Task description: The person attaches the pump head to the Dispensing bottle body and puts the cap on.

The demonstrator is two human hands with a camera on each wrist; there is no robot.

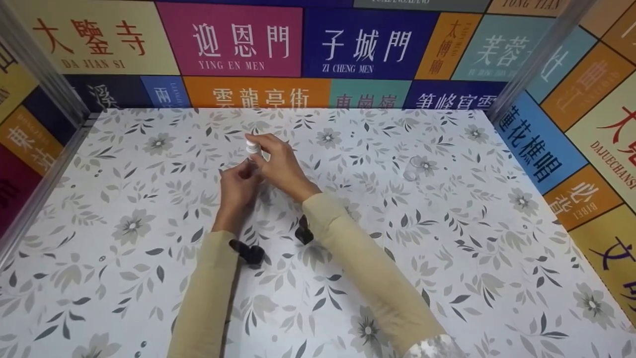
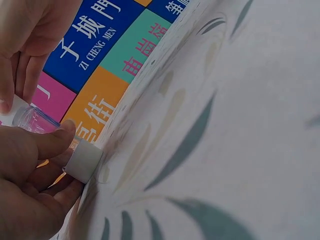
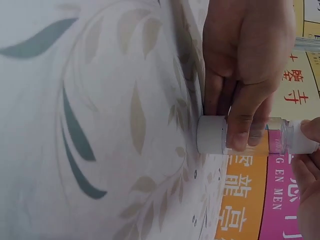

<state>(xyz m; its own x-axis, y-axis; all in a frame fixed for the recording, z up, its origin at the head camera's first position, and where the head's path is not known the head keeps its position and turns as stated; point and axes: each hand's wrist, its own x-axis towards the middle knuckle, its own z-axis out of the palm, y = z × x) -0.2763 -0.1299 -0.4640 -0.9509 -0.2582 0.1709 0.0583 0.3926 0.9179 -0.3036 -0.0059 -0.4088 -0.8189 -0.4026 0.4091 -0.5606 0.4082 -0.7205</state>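
A small clear plastic bottle (image 3: 262, 142) with a white bottom part (image 3: 211, 135) stands upright, its base right at the patterned tabletop. My left hand (image 1: 238, 186) grips its clear body low down, thumb and fingers around it, as the left wrist view shows at the white base (image 2: 83, 161). Above it, my right hand (image 1: 280, 161) pinches the white cap (image 1: 252, 147) at the bottle's top between thumb and fingers. Part of the clear body is hidden behind the fingers in the head view.
A clear, cup-like plastic piece (image 1: 412, 169) lies on the table (image 1: 387, 248) to the right of the hands. Colourful panels with Chinese lettering (image 1: 238, 42) stand behind the table and at both sides. Black wrist mounts (image 1: 251, 252) hang at both sleeves.
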